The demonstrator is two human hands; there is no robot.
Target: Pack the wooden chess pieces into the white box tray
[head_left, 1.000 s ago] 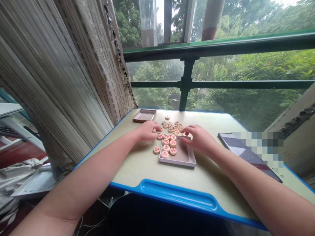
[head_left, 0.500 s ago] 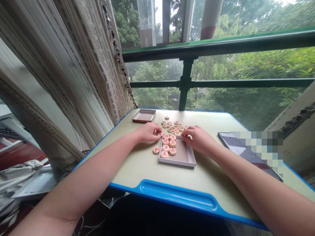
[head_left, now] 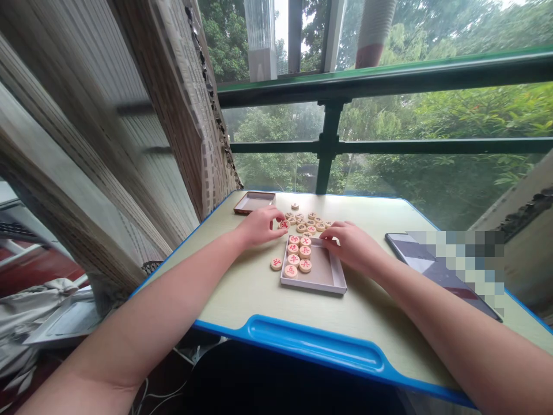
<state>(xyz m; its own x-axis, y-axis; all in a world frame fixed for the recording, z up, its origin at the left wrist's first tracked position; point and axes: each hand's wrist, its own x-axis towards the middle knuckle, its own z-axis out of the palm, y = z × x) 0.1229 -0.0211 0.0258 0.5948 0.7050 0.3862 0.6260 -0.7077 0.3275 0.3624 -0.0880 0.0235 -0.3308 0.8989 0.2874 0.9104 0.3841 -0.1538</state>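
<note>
My left hand (head_left: 264, 225) pinches a red-marked Chinese chess piece (head_left: 284, 225) between thumb and fingers, just beyond the far left corner of a shallow open box (head_left: 319, 268). Two columns of red-marked pieces, including one piece (head_left: 305, 266) near the front, lie face up in the box's left half. The bare bottom shows on its right. My right hand (head_left: 344, 237) is closed on the box's far right corner, fingertips at the rim. Another red piece (head_left: 276, 264) lies on the table, left of the box. Behind the box is a loose cluster of pieces (head_left: 311, 222).
A second shallow box part (head_left: 254, 202) stands at the table's far left. On the right lies a dark tablet-like device (head_left: 432, 271), partly pixelated. The table (head_left: 242, 288) has a blue edge with a molded groove (head_left: 315, 343). Curtains (head_left: 173, 115) hang at left; a green railing (head_left: 389, 147) runs behind.
My left hand has moved slightly away from me, and the red-marked piece in its fingers now shows beyond the box corner. My right hand stays at the box. The view has shifted a little.
</note>
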